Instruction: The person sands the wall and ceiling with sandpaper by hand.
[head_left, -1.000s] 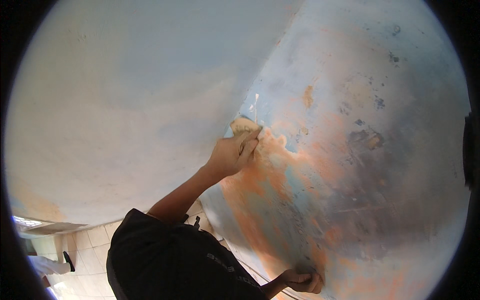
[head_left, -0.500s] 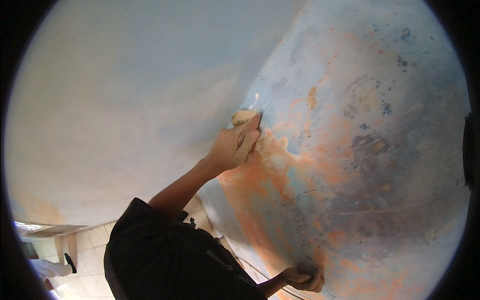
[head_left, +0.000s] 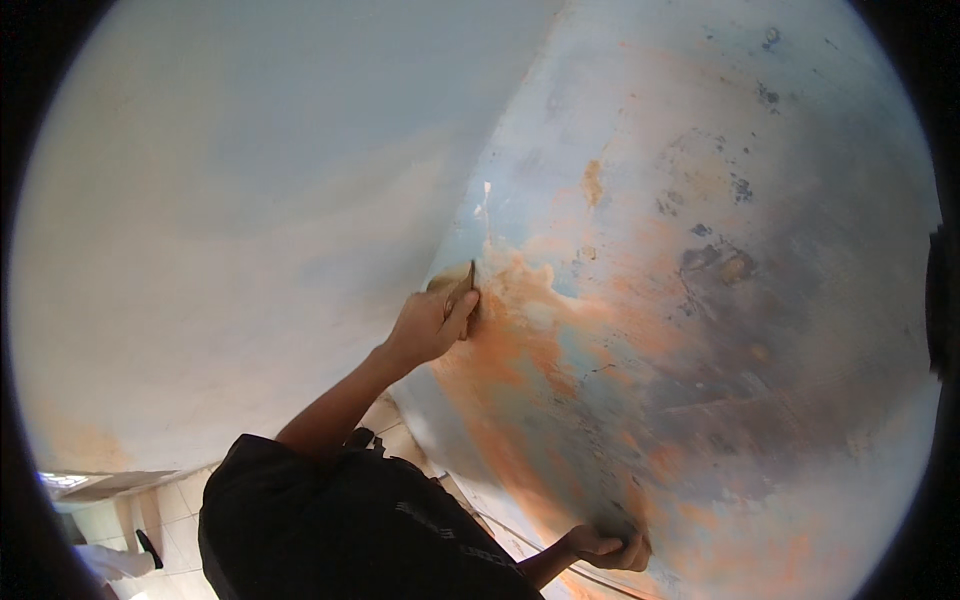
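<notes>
Sandpaper [head_left: 450, 280], one tan piece with a dark edge, lies against the patchy wall [head_left: 700, 350], just beside the corner where this meets the smooth grey-blue wall [head_left: 250, 200]. Left hand [head_left: 425, 325]: grip closed around the piece, thumb on the near side; the fingers hide part of it. Right hand [head_left: 605, 548]: fingers curled at the patchy wall, by a dark smudge; cannot tell whether this grip holds anything.

Surroundings: orange and pale blue patches spread over the work surface, with a white chip mark [head_left: 487, 188] above the sandpaper and an ochre spot [head_left: 593, 183] to its right. Black shirt [head_left: 330, 520] blocks much of the lower view, covering part of the tiled floor [head_left: 180, 530]. Thin cable [head_left: 612, 586] runs below the right hand. At far lower left, another person's pale trouser leg [head_left: 115, 562] and black shoe [head_left: 150, 550].

Change over the last half second: sandpaper and left hand are lower, farther from the chip mark; right hand holds about the same place. View is shifted slightly.

Count: sandpaper, 1; wearer's hands, 2; walls, 2; black shoes visible, 1.
</notes>
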